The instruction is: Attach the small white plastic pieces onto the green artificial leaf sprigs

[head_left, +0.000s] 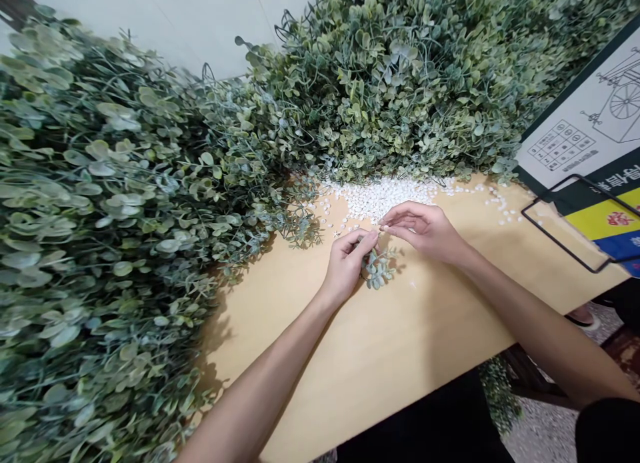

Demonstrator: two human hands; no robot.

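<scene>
Over the middle of the wooden table, my left hand is closed on the stem end of a small green sprig, whose leaves hang down to the right of the thumb. My right hand is close by on the right, its thumb and fingertips pinched near the sprig's stem end. Whatever those fingertips hold is too small to make out. Just beyond both hands lies a pile of small white pieces, with some scattered to the sides.
Heaps of leafy green sprigs cover the table's left side and back edge. A printed box and a black wire frame stand at the right. The wooden table ends near my lap.
</scene>
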